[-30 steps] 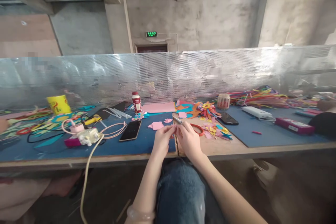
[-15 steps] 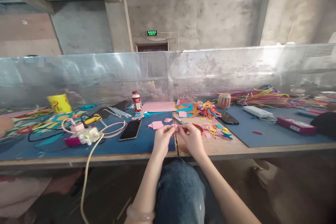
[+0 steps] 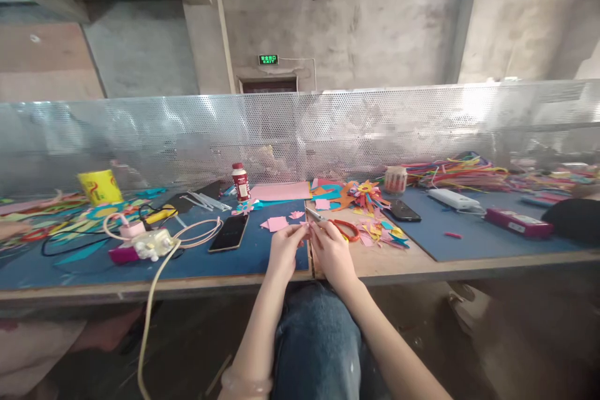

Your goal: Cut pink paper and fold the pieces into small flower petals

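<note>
My left hand [image 3: 284, 252] and my right hand [image 3: 334, 254] meet fingertip to fingertip above the table's front edge. Both are closed in a pinch on a small piece of pink paper [image 3: 308, 229], mostly hidden by the fingers. Just beyond my right hand lie scissors with orange handles [image 3: 352, 231], their blades pointing away from me. Pink paper squares [image 3: 274, 224] and a small pink cut-out shape [image 3: 296, 215] rest beyond my left hand. Colourful paper scraps [image 3: 384, 234] are scattered to the right of the scissors.
A black phone [image 3: 229, 232], a red-capped bottle [image 3: 240, 182] and a charger with cables [image 3: 152, 244] are on the left. Behind the scraps sits a paper flower [image 3: 365, 195]. Another phone [image 3: 402, 210], a jar [image 3: 395, 180] and a magenta box [image 3: 518, 222] stand right. A perforated metal screen [image 3: 281, 131] runs behind.
The view has shifted slightly. My right hand has turned and drawn in closer to the left, uncovering more of the orange scissor handles. Both hands stay pinched at the pink paper.
</note>
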Motion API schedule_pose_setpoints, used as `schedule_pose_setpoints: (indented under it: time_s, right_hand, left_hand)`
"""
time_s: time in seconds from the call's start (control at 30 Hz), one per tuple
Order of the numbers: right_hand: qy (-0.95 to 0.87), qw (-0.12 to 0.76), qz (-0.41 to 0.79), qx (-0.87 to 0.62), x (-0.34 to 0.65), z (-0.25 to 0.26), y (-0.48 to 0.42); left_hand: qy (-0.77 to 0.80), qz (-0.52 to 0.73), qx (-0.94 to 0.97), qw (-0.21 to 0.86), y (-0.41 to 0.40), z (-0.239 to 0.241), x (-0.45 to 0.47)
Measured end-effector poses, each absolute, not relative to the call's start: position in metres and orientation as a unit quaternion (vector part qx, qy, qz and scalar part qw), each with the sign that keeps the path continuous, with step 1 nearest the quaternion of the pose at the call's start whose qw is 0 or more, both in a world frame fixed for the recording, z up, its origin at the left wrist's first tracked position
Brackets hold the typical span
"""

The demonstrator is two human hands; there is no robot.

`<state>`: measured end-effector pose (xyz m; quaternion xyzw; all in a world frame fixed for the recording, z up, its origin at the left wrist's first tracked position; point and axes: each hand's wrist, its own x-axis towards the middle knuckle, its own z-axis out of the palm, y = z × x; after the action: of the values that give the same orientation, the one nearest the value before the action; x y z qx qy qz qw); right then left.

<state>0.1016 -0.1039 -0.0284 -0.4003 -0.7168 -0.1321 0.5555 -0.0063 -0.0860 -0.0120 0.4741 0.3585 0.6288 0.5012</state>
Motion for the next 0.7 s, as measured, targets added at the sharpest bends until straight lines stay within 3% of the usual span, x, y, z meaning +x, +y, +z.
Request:
schedule_pose_setpoints:
  time_s: [0.13,0.27,0.5,0.7]
  right_hand:
    - [-0.746,0.495,-0.174,-0.41,0.101,-0.032,-0.101]
    - [-0.747,0.503,-0.148,-0.409,0.098,-0.03,-0.104]
    - [-0.65,0.624,0.107,-0.421,0.11,-0.018,-0.109]
    - [-0.633,0.59,0.275,-0.419,0.121,-0.017,-0.101]
  left_hand:
    - [0.351,0.622,0.48,0.509,-0.087,-0.012,-0.007]
    - [0.349,0.613,0.492,0.51,-0.087,-0.011,-0.007]
    - [0.356,0.603,0.518,0.491,-0.087,-0.012,-0.008]
    - [0.363,0.582,0.553,0.472,-0.087,-0.013,-0.007]
